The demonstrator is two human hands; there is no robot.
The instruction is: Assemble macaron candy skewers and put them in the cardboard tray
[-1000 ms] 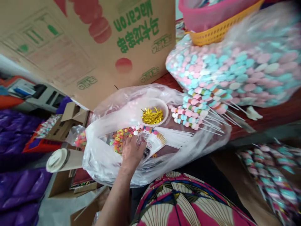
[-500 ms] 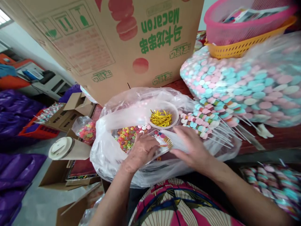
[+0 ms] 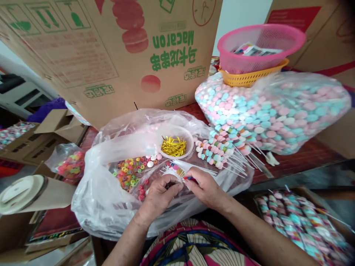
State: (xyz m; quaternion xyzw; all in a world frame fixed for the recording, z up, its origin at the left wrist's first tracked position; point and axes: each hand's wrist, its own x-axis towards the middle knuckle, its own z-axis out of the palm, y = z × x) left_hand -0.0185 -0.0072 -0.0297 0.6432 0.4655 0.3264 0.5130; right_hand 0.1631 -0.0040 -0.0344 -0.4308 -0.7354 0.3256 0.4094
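Note:
Over the plastic-lined work area, my left hand (image 3: 161, 191) is closed in a pinch, its fingertips close to those of my right hand (image 3: 204, 186). What the left fingertips hold is too small to make out. Between my right thumb and fingers is a small red and blue piece (image 3: 190, 178). Just behind the hands lies a printed clear bag (image 3: 175, 168) with coloured spots, beside thin white sticks (image 3: 198, 168). A white bowl (image 3: 190, 149) of gold twist ties (image 3: 174, 146) stands farther back. Loose ring-shaped candies (image 3: 128, 171) lie left of my hands.
Skewers of candy (image 3: 215, 151) lie to the right, before a big bag of pastel candies (image 3: 266, 111) with pink (image 3: 260, 64) and yellow baskets (image 3: 253, 77) on top. A large carton (image 3: 111, 48) stands behind. A lidded cup (image 3: 52, 194) is left; a box of wrapped skewers (image 3: 299, 221) is lower right.
My hands have come together, the right moving in to the left. The small red and blue piece now shows in my right fingers. The view has swung to the right.

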